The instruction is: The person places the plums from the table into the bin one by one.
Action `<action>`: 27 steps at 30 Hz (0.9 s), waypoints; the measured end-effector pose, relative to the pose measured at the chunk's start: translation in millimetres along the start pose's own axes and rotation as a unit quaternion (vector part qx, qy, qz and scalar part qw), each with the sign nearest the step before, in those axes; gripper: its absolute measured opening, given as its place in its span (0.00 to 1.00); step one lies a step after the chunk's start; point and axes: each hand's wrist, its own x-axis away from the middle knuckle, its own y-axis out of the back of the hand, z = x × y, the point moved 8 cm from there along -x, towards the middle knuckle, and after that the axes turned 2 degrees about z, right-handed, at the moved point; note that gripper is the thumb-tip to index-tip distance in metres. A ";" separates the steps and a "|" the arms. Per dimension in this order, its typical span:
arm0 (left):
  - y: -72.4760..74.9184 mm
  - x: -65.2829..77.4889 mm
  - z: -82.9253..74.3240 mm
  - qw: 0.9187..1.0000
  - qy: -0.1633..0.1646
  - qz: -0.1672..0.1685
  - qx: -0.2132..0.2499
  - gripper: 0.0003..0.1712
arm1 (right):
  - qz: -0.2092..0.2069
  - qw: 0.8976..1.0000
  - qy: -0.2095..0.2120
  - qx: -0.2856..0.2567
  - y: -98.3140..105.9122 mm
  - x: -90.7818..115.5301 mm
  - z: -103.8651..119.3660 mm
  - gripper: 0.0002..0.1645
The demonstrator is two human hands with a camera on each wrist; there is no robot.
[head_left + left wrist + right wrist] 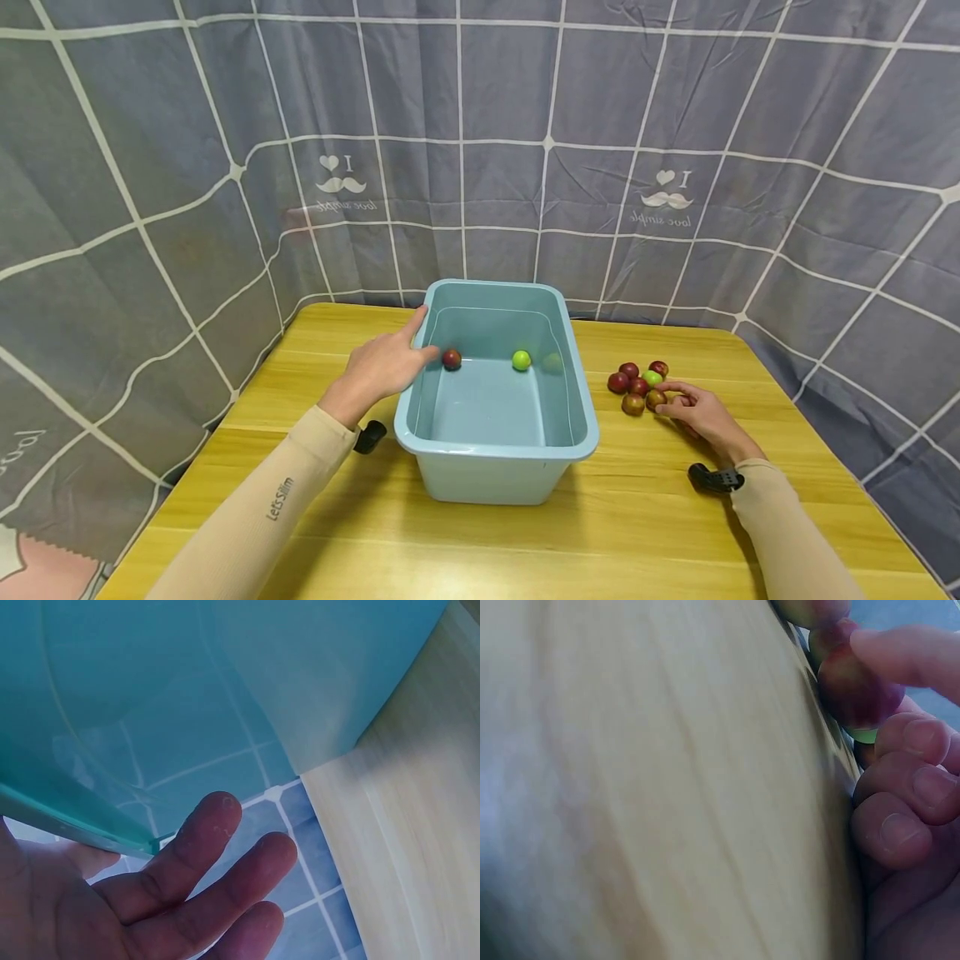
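A light-blue plastic bin (497,452) stands mid-table with one dark red plum (452,359) and one green plum (521,360) inside. My left hand (386,364) rests over its left rim, thumb on the inner side. In the left wrist view, the other fingers (255,874) extend loosely along the outer wall. To the right of the bin, my right hand (705,418) has thumb and index finger around a reddish-brown plum (656,400) at the near edge of a cluster. The right wrist view has the thumb tip against this plum (859,686), the other fingers curled below.
Several dark red plums (628,372) and another green plum (652,378) lie close together on the wooden table (480,550). A grey checked curtain (502,183) rises behind the table and along both sides. Black straps (716,478) circle the wrists.
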 end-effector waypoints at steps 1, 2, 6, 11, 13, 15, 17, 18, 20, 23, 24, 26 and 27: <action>0.3 0.0 -0.1 1.000 -0.001 0.000 -0.001 0.47 | -0.001 1.000 0.000 0.004 0.2 0.0 0.3 0.36; 0.7 0.0 -0.2 1.000 -0.001 -0.001 -0.004 0.47 | 0.000 1.000 0.001 0.008 0.1 0.1 0.7 0.35; 2.7 0.0 -1.3 1.000 -0.006 -0.008 -0.016 0.47 | -0.003 1.000 0.000 0.021 0.0 0.1 1.2 0.35; 4.4 -0.2 -3.1 0.999 -0.013 -0.019 -0.034 0.49 | -0.004 1.000 -0.006 0.020 -0.6 1.1 0.0 0.36; 3.5 -0.2 -3.0 0.999 -0.012 -0.017 -0.035 0.49 | -0.004 1.000 -0.006 0.018 -0.7 1.2 -0.9 0.37; 2.1 -0.1 -2.3 0.999 -0.011 -0.013 -0.033 0.49 | -0.006 1.000 -0.003 0.016 -0.4 1.1 -1.9 0.37; 0.9 0.4 -2.2 0.999 -0.010 -0.011 -0.030 0.49 | -0.008 1.000 -0.002 0.010 0.2 1.2 -3.6 0.36; 0.4 0.4 -2.1 0.999 -0.010 -0.012 -0.029 0.49 | -0.008 1.000 0.000 0.004 0.5 1.4 -3.9 0.35; -0.1 0.9 -1.8 0.999 -0.011 -0.011 -0.028 0.48 | -0.008 1.000 -0.001 -0.009 1.0 2.0 -4.5 0.35; -0.2 1.2 -1.5 0.999 -0.010 -0.012 -0.029 0.48 | -0.009 1.000 -0.005 -0.028 1.7 3.3 -4.1 0.36; -0.4 0.9 -1.0 0.999 -0.010 -0.011 -0.029 0.48 | -0.009 0.999 -0.007 -0.032 1.8 3.5 -3.8 0.37; 0.0 0.8 -0.7 0.999 -0.010 -0.012 -0.029 0.48 | -0.010 0.999 -0.012 -0.036 2.0 3.7 -3.6 0.38; 0.2 0.8 -0.5 0.999 -0.009 -0.013 -0.029 0.48 | -0.011 0.999 -0.015 -0.037 2.3 3.6 -3.7 0.38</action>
